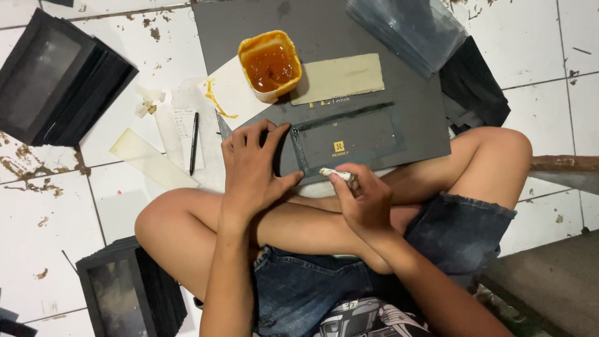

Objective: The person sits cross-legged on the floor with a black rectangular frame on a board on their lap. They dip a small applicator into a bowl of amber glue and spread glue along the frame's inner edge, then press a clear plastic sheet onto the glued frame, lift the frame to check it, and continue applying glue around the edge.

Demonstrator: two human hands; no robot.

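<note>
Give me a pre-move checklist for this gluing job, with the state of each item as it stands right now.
1. Left hand pins the dark card piece flat on the grey board: ok.
2. Right hand pinches the small white applicator at the piece's lower edge: ok.
3. Applicator carries glue: cannot tell, the tip is too small to read.
4. Glue tub stands upright on the board, open and holding amber glue: ok.
5. Wet line runs all round the piece's window edge: cannot tell; sheen shows on the left and top sides only.
6. Paper under the tub is clean: not ok, a yellow glue smear marks it.
</note>
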